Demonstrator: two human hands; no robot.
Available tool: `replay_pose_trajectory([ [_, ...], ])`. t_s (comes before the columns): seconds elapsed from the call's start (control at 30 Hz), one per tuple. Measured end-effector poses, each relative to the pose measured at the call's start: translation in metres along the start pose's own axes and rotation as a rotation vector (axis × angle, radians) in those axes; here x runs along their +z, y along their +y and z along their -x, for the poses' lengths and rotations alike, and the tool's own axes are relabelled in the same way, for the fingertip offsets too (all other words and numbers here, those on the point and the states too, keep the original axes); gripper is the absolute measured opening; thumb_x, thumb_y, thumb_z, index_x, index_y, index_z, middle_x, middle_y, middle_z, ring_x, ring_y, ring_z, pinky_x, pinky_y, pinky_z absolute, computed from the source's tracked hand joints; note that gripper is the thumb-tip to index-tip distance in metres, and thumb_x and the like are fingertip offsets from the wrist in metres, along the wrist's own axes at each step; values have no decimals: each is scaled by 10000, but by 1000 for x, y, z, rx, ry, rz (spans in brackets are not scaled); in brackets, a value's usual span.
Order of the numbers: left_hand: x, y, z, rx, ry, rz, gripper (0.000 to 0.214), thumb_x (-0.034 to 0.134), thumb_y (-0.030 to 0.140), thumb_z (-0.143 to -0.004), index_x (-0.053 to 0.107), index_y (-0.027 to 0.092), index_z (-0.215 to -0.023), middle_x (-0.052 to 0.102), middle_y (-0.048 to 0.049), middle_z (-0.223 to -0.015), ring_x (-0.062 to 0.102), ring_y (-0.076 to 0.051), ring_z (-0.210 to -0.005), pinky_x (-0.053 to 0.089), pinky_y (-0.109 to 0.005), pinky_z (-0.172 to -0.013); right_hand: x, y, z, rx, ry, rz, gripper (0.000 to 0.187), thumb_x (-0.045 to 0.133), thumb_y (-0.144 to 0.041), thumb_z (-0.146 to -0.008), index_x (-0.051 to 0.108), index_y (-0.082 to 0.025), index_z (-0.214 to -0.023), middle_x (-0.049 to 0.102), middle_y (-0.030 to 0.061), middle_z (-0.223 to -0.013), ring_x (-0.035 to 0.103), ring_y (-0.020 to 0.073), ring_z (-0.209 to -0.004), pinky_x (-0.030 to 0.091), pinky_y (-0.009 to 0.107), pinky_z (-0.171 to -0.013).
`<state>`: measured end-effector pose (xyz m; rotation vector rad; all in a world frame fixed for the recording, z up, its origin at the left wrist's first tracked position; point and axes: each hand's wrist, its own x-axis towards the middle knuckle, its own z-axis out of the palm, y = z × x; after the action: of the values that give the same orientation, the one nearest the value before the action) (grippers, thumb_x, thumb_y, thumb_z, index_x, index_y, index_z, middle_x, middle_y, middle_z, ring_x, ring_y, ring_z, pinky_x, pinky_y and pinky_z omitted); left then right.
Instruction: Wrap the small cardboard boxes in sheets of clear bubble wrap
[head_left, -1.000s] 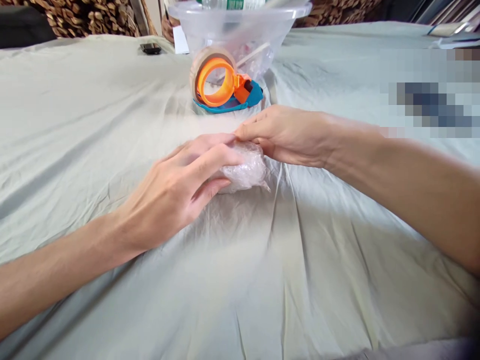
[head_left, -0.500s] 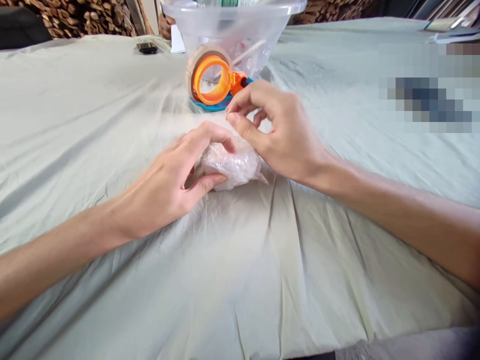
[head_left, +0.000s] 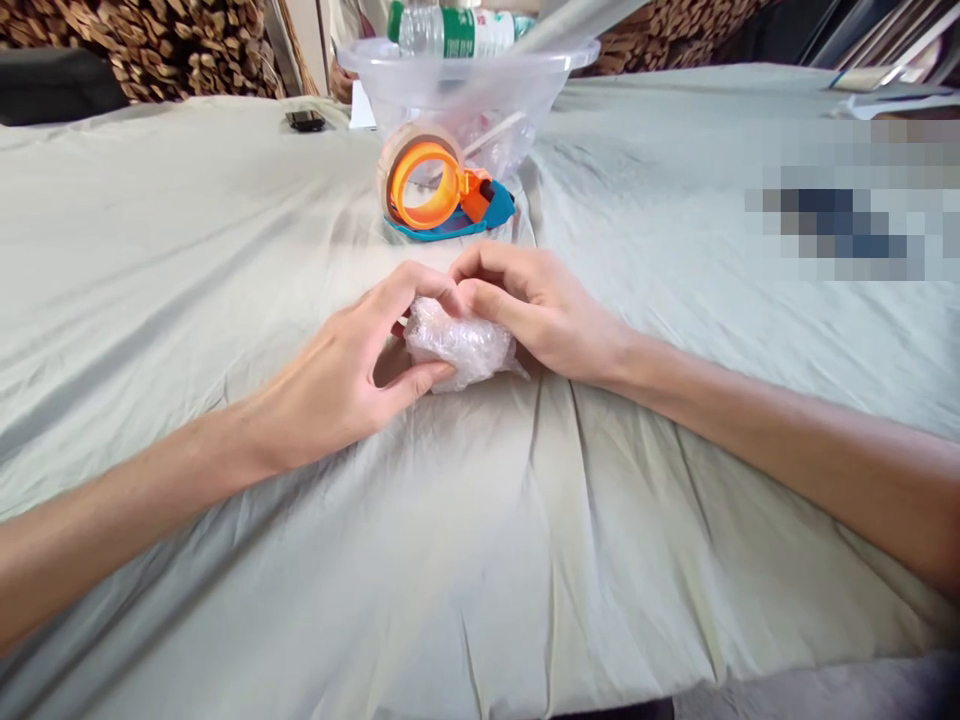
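Observation:
A small bundle in clear bubble wrap [head_left: 469,347] rests on the cloth in front of me, its contents hidden. My left hand [head_left: 367,350] grips it from the left, thumb on the near side and bent index finger on top. From the right, my right hand [head_left: 544,305] curls over its upper right side, thumb and index finger touching the wrap; its other fingertips are hidden. Just beyond stands an orange and blue tape dispenser [head_left: 487,203] bearing a wide roll of tape [head_left: 397,150].
A clear plastic tub [head_left: 360,62] behind the dispenser holds a green-labelled bottle [head_left: 457,32] and other plastic. A dark phone-like object [head_left: 305,121] lies at the back left. Pale wrinkled cloth [head_left: 420,560] covers the table. Stacked firewood [head_left: 202,50] fills the background.
My right hand has come down from above the bundle onto its upper right side. My left hand keeps its grip. The view has tilted slightly upward.

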<state>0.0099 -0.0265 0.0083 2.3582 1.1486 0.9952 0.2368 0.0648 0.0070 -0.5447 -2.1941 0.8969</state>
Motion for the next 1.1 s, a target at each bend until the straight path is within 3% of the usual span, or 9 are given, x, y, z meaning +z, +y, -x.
replay_pose_trajectory([
  [0.17, 4, -6, 3, 16, 27, 1, 325, 695, 262, -1030, 548, 294, -1318, 661, -50, -1175, 657, -194, -903, 633, -386, -819, 0, -5, 6, -32, -13, 102, 238, 463, -332, -1153, 637, -252, -1012, 699, 34, -1003, 628, 208, -896, 509, 368, -866],
  [0.3, 4, -8, 2, 68, 53, 11, 318, 730, 239, -1012, 558, 281, -1276, 651, -43, -1131, 685, -200, -954, 637, -349, -769, -3, -17, 14, -209, 53, 151, 260, 491, -449, -1177, 695, -294, -1136, 767, 65, -1247, 693, 264, -1216, 519, 436, -1130],
  [0.47, 1, -6, 0, 73, 93, 30, 250, 765, 211, -998, 625, 297, -1186, 703, 2, -1116, 719, -163, -930, 668, -321, -827, -7, -23, 17, -189, 49, 174, 389, 571, -498, -1154, 693, -293, -846, 805, 65, -1202, 733, 273, -1142, 558, 452, -1109],
  [0.6, 2, -4, 1, 64, 84, 52, 253, 756, 229, -1013, 620, 290, -1217, 724, -13, -1172, 735, -174, -983, 680, -333, -860, -6, -20, 15, -184, 33, 148, 386, 614, -524, -1138, 680, -291, -838, 800, 60, -1185, 738, 269, -1123, 567, 463, -1103],
  [0.7, 4, -6, 4, 63, 75, 58, 331, 735, 243, -1037, 544, 266, -1306, 717, -54, -1253, 742, -173, -1039, 673, -303, -819, -4, -16, 15, -205, 43, 148, 299, 615, -516, -1130, 721, -289, -966, 805, 67, -1191, 745, 285, -1141, 569, 485, -1114],
  [0.8, 4, -10, 6, 66, 58, 57, 488, 741, 257, -1041, 456, 272, -1437, 732, -87, -1318, 765, -199, -1116, 674, -323, -845, -2, -12, 16, -282, 42, 174, 232, 625, -472, -1122, 728, -303, -1242, 790, 81, -1305, 740, 298, -1215, 567, 496, -1139],
  [0.9, 3, -12, 7, 75, 62, 28, 649, 759, 255, -1029, 402, 283, -1570, 733, -95, -1349, 769, -224, -1163, 680, -375, -920, -3, -10, 16, -284, -18, 153, 363, 630, -457, -1131, 654, -340, -1474, 732, 84, -1503, 701, 314, -1381, 524, 508, -1229],
  [1.0, 3, -12, 8, 111, 104, -2, 732, 797, 237, -1009, 403, 319, -1621, 738, -61, -1311, 776, -205, -1123, 679, -367, -955, -4, -7, 17, -229, -76, 125, 476, 566, -505, -1160, 567, -330, -1603, 724, 94, -1519, 673, 316, -1450, 505, 512, -1260],
  [1.1, 5, -8, 9, 168, 159, -60, 778, 834, 190, -974, 440, 363, -1623, 677, -85, -1518, 760, -230, -1274, 684, -348, -956, -4, -4, 18, -188, -65, 109, 569, 533, -589, -1164, 524, -291, -1649, 712, 112, -1530, 654, 319, -1475, 491, 537, -1278],
])
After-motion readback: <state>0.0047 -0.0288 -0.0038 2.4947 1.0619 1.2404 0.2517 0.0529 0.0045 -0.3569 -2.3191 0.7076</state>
